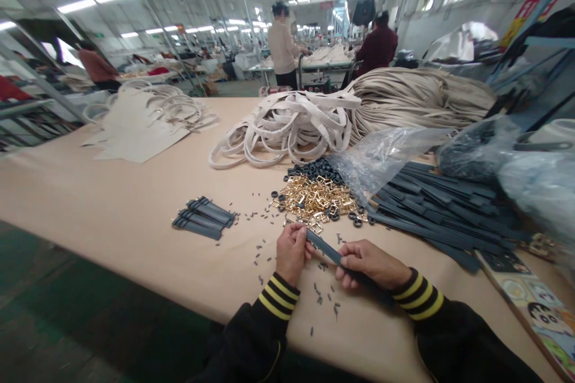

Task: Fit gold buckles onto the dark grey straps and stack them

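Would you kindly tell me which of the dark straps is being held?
The strap between the left hand and the right hand; the others lie on the table, in a small group at left and a larger pile at right.

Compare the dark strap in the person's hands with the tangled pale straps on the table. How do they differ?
Colour: the dark strap is blue-grey, while the pale straps are off-white.
Shape: the dark strap runs nearly straight between the hands; the pale straps curl in loose loops.
Place: the left hand and right hand hold the dark strap, whereas the pale straps lie heaped on the table.
Shared: both are long, narrow bands.
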Action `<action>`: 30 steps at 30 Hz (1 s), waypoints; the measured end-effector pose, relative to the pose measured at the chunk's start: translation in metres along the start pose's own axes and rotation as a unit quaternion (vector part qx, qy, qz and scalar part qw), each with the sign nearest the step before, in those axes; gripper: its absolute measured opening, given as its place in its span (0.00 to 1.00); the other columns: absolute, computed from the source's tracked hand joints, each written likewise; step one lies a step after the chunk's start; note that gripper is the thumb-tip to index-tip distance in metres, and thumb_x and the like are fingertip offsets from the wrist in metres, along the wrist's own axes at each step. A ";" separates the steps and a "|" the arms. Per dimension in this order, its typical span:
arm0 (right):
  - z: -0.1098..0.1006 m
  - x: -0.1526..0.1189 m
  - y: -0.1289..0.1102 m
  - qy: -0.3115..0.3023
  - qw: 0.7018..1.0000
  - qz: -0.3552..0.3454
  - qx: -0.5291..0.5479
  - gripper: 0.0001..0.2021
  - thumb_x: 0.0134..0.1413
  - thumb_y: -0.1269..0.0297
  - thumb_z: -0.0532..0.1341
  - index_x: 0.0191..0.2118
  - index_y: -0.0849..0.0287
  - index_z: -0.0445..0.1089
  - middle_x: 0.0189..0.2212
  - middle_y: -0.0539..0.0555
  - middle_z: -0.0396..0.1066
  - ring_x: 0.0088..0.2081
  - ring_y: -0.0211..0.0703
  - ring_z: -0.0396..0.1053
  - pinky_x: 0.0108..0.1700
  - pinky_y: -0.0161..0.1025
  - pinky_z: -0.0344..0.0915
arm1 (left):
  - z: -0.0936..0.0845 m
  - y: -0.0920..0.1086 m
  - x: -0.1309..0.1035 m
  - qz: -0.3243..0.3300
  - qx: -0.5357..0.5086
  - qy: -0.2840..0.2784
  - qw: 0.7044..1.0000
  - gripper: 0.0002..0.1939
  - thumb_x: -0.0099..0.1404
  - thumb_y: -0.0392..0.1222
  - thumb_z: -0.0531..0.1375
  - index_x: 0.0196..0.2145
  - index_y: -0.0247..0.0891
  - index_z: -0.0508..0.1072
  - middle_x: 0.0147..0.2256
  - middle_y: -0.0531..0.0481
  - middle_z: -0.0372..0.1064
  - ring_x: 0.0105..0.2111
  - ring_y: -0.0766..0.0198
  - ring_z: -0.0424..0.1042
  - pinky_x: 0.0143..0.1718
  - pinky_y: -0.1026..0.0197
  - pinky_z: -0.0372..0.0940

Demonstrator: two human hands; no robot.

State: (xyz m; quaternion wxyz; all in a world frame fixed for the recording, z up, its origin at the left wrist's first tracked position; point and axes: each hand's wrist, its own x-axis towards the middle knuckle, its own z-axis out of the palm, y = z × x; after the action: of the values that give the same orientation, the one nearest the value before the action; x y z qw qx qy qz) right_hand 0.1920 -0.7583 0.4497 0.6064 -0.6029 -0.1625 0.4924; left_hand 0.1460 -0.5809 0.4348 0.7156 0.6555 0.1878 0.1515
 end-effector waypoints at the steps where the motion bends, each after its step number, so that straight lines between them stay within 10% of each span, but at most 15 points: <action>1: 0.000 0.000 0.001 -0.003 1.000 -0.003 0.003 0.14 0.46 0.57 0.59 0.31 0.64 0.61 0.27 0.56 0.71 0.24 0.35 0.68 0.27 0.32 0.64 | 0.000 0.000 0.000 -0.004 -0.005 -0.003 1.000 0.14 0.56 0.49 0.56 0.32 0.35 0.61 0.14 0.58 0.63 0.10 0.73 0.58 0.11 0.73 0.53; 7: -0.002 -0.001 -0.005 -0.022 0.986 -0.131 -0.102 0.12 0.45 0.60 0.61 0.32 0.65 0.67 0.25 0.51 0.67 0.27 0.35 0.64 0.30 0.32 0.61 | 0.002 0.006 -0.003 -0.010 -0.057 -0.024 0.998 0.16 0.54 0.51 0.57 0.32 0.34 0.62 0.17 0.57 0.63 0.13 0.73 0.61 0.13 0.73 0.56; 15: -0.009 -0.015 -0.017 0.164 0.934 -0.315 -0.022 0.09 0.45 0.58 0.62 0.30 0.58 0.68 0.35 0.54 0.64 0.22 0.33 0.58 0.19 0.31 0.57 | 0.005 0.002 -0.007 -0.050 -0.046 -0.120 0.990 0.22 0.57 0.57 0.52 0.34 0.31 0.63 0.27 0.46 0.68 0.19 0.70 0.66 0.13 0.72 0.58; 24: -0.005 -0.006 -0.016 -0.013 0.924 -0.337 -0.178 0.11 0.49 0.57 0.59 0.31 0.59 0.71 0.36 0.58 0.69 0.40 0.45 0.65 0.45 0.42 0.61 | -0.001 0.001 -0.002 -0.027 -0.018 -0.063 0.998 0.16 0.57 0.52 0.54 0.31 0.33 0.63 0.20 0.56 0.63 0.10 0.77 0.55 0.08 0.74 0.49; 30: 0.001 -0.007 -0.016 -0.039 0.953 -0.223 -0.200 0.13 0.54 0.60 0.53 0.34 0.61 0.72 0.38 0.57 0.69 0.39 0.43 0.67 0.39 0.38 0.65 | -0.003 0.003 0.001 -0.009 0.001 -0.002 1.000 0.14 0.55 0.48 0.57 0.30 0.34 0.62 0.19 0.57 0.63 0.11 0.77 0.55 0.11 0.74 0.50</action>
State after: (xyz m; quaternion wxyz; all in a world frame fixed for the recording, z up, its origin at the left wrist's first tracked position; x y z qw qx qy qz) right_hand 0.1945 -0.7601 0.4670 0.5612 -0.6405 -0.4115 0.3248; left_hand 0.1457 -0.5778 0.4373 0.7163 0.6552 0.1924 0.1435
